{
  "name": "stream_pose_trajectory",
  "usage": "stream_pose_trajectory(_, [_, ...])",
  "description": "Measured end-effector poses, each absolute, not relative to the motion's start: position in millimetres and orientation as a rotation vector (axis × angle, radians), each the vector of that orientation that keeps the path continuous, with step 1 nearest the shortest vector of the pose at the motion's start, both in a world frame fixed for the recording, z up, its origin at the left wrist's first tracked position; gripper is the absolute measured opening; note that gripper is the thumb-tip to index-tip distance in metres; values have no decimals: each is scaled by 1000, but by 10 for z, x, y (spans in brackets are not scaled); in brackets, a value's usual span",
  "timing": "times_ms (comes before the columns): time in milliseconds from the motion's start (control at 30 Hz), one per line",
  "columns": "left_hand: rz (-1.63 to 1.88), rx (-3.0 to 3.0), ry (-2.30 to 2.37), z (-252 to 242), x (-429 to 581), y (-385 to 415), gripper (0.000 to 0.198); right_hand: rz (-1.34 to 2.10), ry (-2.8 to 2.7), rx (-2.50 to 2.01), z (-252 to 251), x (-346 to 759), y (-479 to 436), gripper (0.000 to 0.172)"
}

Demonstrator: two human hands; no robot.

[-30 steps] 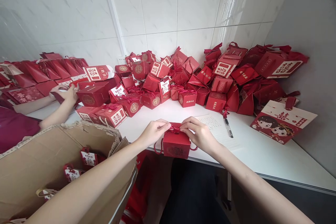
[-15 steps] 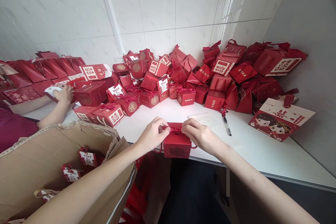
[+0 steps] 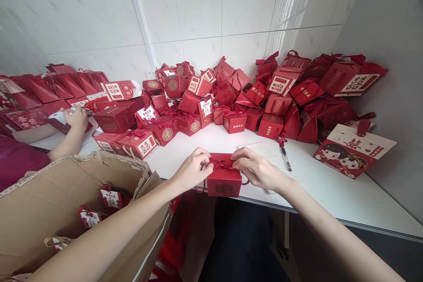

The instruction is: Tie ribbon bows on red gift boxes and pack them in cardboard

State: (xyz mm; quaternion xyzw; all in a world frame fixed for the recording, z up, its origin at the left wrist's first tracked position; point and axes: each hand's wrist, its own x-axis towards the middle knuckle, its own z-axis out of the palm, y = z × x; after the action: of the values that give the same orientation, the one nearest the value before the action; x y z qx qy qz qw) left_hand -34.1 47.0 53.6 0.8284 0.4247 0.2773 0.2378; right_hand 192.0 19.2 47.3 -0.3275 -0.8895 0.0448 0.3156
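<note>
A small red gift box (image 3: 224, 183) with a dark round emblem on its front stands at the table's front edge. Across its top lies a red ribbon bow (image 3: 223, 165). My left hand (image 3: 194, 168) pinches the bow's left side between thumb and fingers. On the opposite side my right hand (image 3: 254, 167) is closed on the ribbon's right side, its fingertips partly hiding it. Red cord handles hang at both sides of the box.
Red gift boxes (image 3: 236, 122) are heaped along the wall. A pen (image 3: 286, 158) and a written sheet (image 3: 261, 150) lie on the white table (image 3: 317, 189). An open cardboard box (image 3: 66, 189) holds more boxes at left. A co-worker's hand (image 3: 76, 118) handles a box. A larger box (image 3: 353, 152) stands right.
The bow now lies lower and more stretched across the box top. My right hand has shifted slightly right. At left, the co-worker's hand has moved a little left.
</note>
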Motion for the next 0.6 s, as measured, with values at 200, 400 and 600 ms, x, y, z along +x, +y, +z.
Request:
stream_pose_trajectory(200, [752,2392,1101,560,-334,438,20,194,-2066,-1276,536,1729,16,33])
stream_pose_trajectory(400, [758,2377,1039,543,-329,452,16,581,-1917,-1588,605,1598,42,50])
stream_pose_trajectory(600, [738,2364,1068,568,-324,436,16,602,-1840,-1675,567,1532,195,42])
